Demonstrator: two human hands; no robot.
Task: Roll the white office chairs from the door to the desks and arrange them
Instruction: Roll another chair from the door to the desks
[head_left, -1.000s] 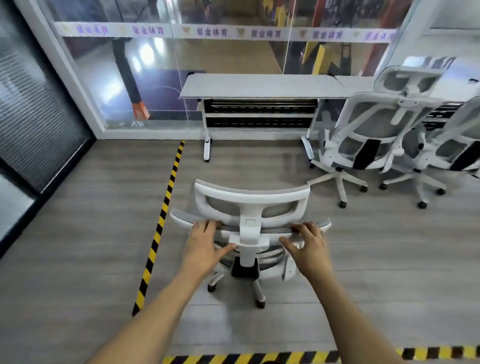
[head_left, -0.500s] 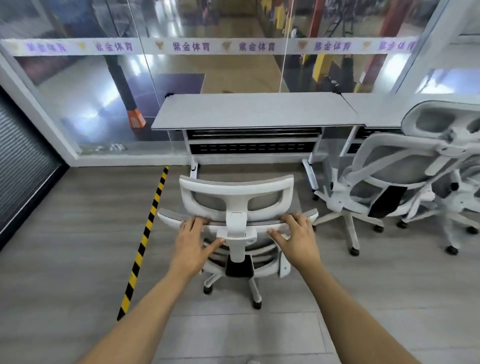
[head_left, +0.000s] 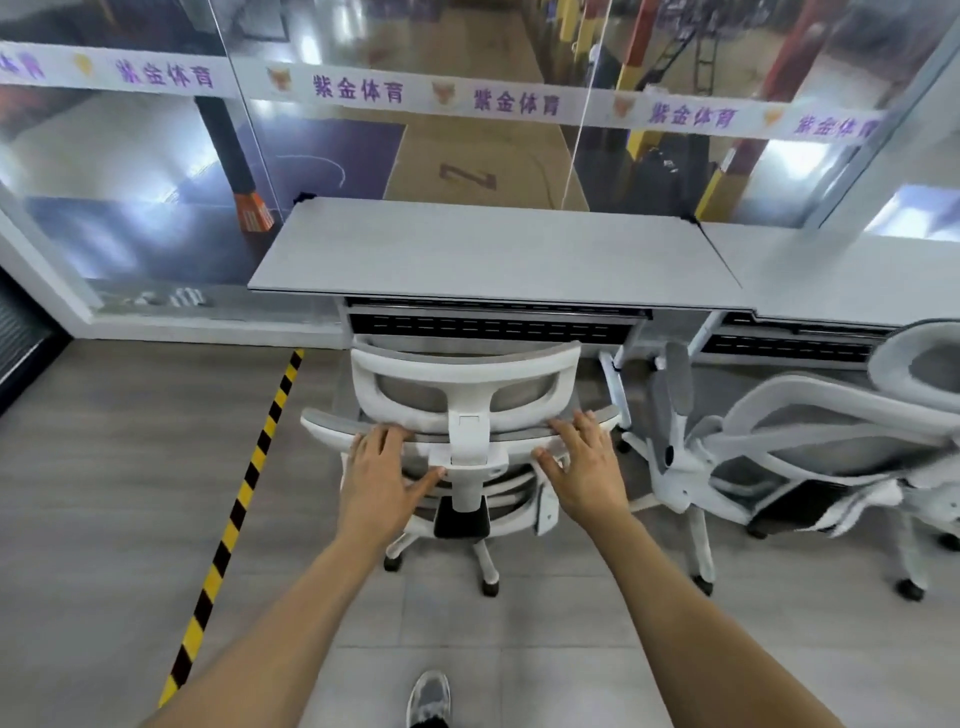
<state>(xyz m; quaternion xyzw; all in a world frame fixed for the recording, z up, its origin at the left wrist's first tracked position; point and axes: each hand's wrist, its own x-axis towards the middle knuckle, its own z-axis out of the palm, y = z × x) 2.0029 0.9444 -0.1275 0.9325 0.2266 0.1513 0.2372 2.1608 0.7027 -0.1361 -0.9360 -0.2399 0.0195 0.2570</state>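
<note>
A white office chair (head_left: 464, 387) with a grey mesh back stands right in front of me, its back toward me and its headrest just under the front edge of a grey desk (head_left: 493, 254). My left hand (head_left: 376, 480) grips the top rim of the backrest left of the centre post. My right hand (head_left: 584, 475) grips the same rim on the right. The seat and most of the wheeled base are hidden behind the backrest.
A second white chair (head_left: 789, 452) stands close on the right, at a second desk (head_left: 841, 275). Behind the desks runs a glass wall (head_left: 363, 135). A yellow-black floor tape (head_left: 244, 493) runs along the left. My shoe (head_left: 428, 699) shows at the bottom.
The chair has rolled forward with both hands on its back, from mid-floor up to the desk edge. The desk and the neighbouring chair are now much closer.
</note>
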